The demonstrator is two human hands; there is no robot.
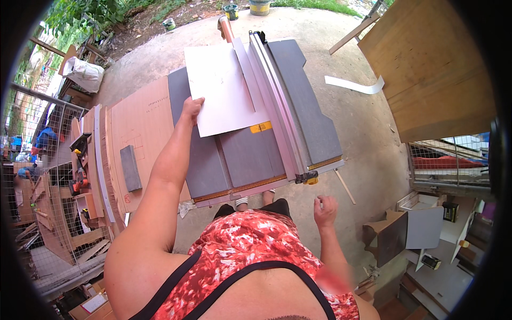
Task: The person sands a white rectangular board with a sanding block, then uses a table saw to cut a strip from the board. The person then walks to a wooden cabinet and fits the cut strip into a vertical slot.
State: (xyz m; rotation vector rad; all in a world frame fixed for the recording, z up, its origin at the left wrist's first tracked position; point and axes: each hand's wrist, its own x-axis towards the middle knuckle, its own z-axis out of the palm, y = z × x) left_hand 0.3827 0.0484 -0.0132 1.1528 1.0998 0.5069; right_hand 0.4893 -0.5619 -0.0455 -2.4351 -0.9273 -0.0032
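We have the fingers of our left hand point(192, 109) clamped on the left edge of a thin white rectangular sheet point(218, 90), thumb on top, and the sheet lies over a dark grey metal saw table point(250, 154), left of its long silvery fence point(272, 80); our right hand point(325, 211), fingers curled together, hangs below the table's near right corner, while a dark grey rectangular block point(129, 168) rests on a light brown wooden panel point(136, 114)

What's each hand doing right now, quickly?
Left hand: holding the white panel at its left edge.
Right hand: loosely curled, nothing visible in it; can't tell if fully closed.
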